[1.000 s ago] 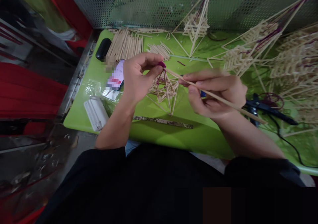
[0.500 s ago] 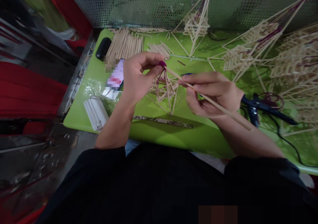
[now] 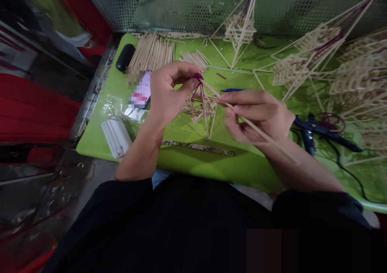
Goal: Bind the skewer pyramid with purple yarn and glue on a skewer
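My left hand pinches the purple top of a small stick frame, whose thin wooden legs stand on the green table. Between the thumb and fingers of my right hand is a longer wooden stick. It slants from the purple top down to the right, its upper tip touching or very close to that top. A blue tool or pen shows partly behind my right fingers. Below the frame lies a mottled flat strip.
Finished-looking stick frames crowd the right side, and another frame stands at the back. Pliers with a black cord lie at right. Loose sticks, a phone, a black case and a white device are at left.
My right hand and the lower end of the stick have shifted slightly left, and the stick slants a little more steeply. My left hand keeps its pinch on the purple top.
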Available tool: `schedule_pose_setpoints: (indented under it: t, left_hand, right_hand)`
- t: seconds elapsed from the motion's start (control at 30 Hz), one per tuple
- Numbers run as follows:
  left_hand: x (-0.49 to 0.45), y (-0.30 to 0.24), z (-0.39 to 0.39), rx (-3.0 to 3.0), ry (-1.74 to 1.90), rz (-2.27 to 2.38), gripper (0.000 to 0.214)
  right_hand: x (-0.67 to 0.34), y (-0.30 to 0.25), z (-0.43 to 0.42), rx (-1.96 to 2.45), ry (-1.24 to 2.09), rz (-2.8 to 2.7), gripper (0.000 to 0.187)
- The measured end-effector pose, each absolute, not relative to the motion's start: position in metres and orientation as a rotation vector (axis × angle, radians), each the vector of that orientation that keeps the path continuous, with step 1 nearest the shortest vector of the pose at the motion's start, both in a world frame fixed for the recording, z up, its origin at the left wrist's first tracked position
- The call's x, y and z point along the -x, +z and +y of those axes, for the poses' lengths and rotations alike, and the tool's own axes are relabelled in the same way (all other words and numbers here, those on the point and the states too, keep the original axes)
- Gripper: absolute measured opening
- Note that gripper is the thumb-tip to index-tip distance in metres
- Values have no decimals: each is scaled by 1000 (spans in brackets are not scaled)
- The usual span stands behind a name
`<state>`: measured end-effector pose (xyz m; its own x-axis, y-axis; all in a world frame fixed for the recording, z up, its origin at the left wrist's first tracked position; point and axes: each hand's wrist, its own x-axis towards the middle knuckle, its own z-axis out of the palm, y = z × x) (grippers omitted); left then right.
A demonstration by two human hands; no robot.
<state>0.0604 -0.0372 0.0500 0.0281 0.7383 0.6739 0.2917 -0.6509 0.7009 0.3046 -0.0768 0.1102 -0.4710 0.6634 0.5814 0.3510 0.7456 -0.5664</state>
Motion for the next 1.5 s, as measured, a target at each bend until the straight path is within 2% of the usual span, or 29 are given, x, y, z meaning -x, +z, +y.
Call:
schedule_pose_setpoints:
  t: [0.17,0.3,0.4,0.73,0.97,1.1,1.4,1.43,1.5]
  left_hand:
    - [-61,53,-34,-1868,1665,1048,21]
    - [-62,55,-35,-1815,1701,1034,11]
    - [-63,54,-34,-1810,1691,1061,6]
    - [-59,48,-29,-1852,1578,1087,25]
    - [-58,49,-30,-1889,1543,1105,31]
    - [-53,51,-31,-1935,1493,1061,30]
    - [-56,58,-38,-1948,1438,1139,43]
    - [-57,58,-38,-1948,1445,1139,43]
    - [-57,57,-38,-1950,1436,1141,40]
  right_hand:
    - [-310,92,-64,642,328,-1997,31]
    - [-322,72,-48,333,1,-1817,19]
    - [-322,66,-41,201,-115,-1730,26]
    - [-323,72,-45,124,-13,-1703,30]
    - [-341,83,-65,371,35,-1848,20]
    - [-341,87,-66,333,-15,-1810,17]
    - [-323,72,-48,340,-40,-1584,4]
    - [-325,68,-43,344,-46,-1585,6]
    - [-331,61,-35,470,-11,-1695,27]
